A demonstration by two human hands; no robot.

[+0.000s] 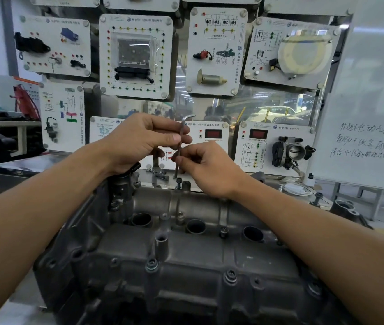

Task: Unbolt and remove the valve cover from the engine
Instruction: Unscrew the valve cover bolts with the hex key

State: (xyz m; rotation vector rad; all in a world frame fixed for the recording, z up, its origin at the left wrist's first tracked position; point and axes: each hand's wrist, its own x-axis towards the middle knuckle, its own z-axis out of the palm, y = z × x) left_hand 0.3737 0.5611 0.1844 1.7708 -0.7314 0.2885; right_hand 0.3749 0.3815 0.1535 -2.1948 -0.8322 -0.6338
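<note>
The valve cover (pixel 186 254) sat on the engine right in front of the person, with near bolts (pixel 151 265) seated along its front edge. Both hands were raised over its far edge, holding a hex key (pixel 181 137) upright. The left hand (pixel 139 141) pinched the shaft near the top bend, and the right hand (pixel 207 170) pinched it lower down. The tip stood at a far bolt (pixel 178 181); I could not tell whether it was seated. Panels (pixel 137 57) hung behind.

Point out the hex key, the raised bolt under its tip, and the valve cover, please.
hex key (pixel 179 147): head view, on the middle of its straight shaft.
raised bolt (pixel 178 181): head view, on its dark head at the far edge.
valve cover (pixel 186 256): head view, on its bare flat top.
</note>
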